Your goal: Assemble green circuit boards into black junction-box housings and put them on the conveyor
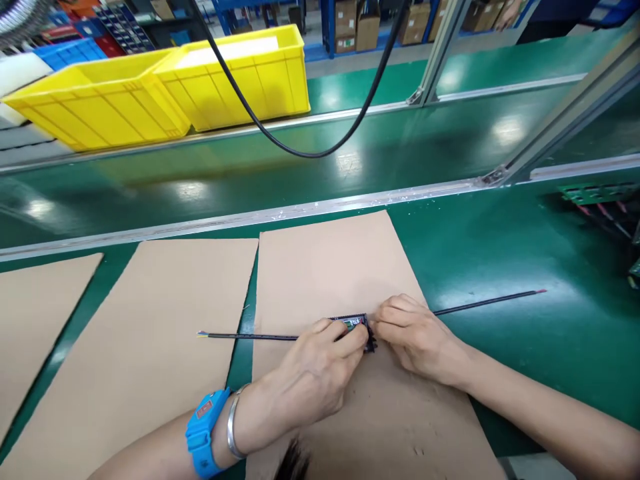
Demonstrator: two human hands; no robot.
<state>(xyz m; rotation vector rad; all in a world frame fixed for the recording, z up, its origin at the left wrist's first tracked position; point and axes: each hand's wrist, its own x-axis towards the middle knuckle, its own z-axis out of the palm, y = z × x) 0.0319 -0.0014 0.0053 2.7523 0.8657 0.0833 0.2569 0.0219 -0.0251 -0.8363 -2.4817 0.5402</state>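
My left hand [313,373] and my right hand [417,337] meet over a small black part with a green circuit board [354,325] on a sheet of brown cardboard [350,267]. Both hands pinch that part, fingers curled around it. A thin black cable runs out of it to the left, ending in coloured wire tips [201,333]. Another thin black cable [487,301] runs out to the right, ending in a pink tip. My left wrist wears a blue strap [204,433] and a metal bangle.
Two more cardboard sheets [150,347] lie to the left on the green bench. Beyond a metal rail [250,217] runs a green conveyor belt, with two yellow crates [165,87] behind it. A thick black cable [300,150] hangs in a loop above. Green boards [595,193] sit at far right.
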